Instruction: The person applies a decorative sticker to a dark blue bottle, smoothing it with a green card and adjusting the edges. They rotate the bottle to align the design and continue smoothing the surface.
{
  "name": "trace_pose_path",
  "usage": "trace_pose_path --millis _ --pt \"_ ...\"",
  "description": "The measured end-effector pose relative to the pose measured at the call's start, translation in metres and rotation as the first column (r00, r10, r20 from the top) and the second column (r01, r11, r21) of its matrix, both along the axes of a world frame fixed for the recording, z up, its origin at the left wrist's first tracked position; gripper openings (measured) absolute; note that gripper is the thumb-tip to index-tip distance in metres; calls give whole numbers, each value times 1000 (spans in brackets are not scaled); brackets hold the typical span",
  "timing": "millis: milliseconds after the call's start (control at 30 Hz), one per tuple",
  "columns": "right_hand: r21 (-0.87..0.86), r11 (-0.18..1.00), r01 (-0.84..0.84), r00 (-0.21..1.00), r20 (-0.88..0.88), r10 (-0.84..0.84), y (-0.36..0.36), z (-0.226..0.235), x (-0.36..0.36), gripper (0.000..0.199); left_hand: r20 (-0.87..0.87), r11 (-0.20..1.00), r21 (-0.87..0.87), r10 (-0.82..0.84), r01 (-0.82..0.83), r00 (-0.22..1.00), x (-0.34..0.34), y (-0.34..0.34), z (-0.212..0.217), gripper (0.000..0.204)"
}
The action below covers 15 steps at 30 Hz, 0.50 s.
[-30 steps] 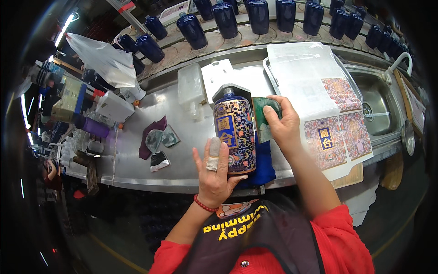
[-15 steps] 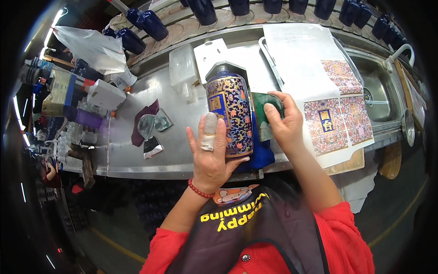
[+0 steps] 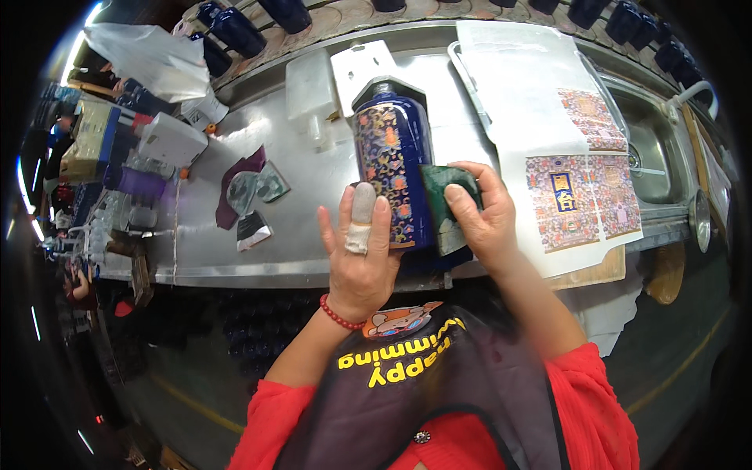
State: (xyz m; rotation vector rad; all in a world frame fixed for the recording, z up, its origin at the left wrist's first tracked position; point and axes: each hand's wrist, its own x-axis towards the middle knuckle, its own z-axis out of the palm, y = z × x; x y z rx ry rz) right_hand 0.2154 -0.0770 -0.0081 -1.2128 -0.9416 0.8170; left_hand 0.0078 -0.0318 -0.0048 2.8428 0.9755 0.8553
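1. Across our workroom bench runs a bare, shiny stainless-steel counter [image 3: 200, 243].
2. On its left we see thin purple [image 3: 225, 210] and grey-green scraps [image 3: 272, 184].
3. Our left hand [image 3: 360, 266], one finger capped in grey and taped white, spreads its fingers wide against the bottle's lower left side.
4. The glossy dark-blue bottle with a multicoloured floral covering [image 3: 395, 164] is between our hands, neck pointing away.
5. Our right hand [image 3: 487, 227] pinches a flat dark-green pad [image 3: 450, 188] at the bottle's right side.
6. Rightward lie white sheets with printed floral panels [image 3: 540, 129], then a steel sink [image 3: 646, 153].
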Motion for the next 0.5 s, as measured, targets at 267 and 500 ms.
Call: trace_pose_path --millis 267,500 --pt "64 998 25 988 149 -34 -8 17 29 28 -52 990 66 -118 121 992 13 1 15 65" --pt "194 949 250 423 860 -287 -1 22 226 35 80 994 -22 -109 111 991 5 14 -2 79"
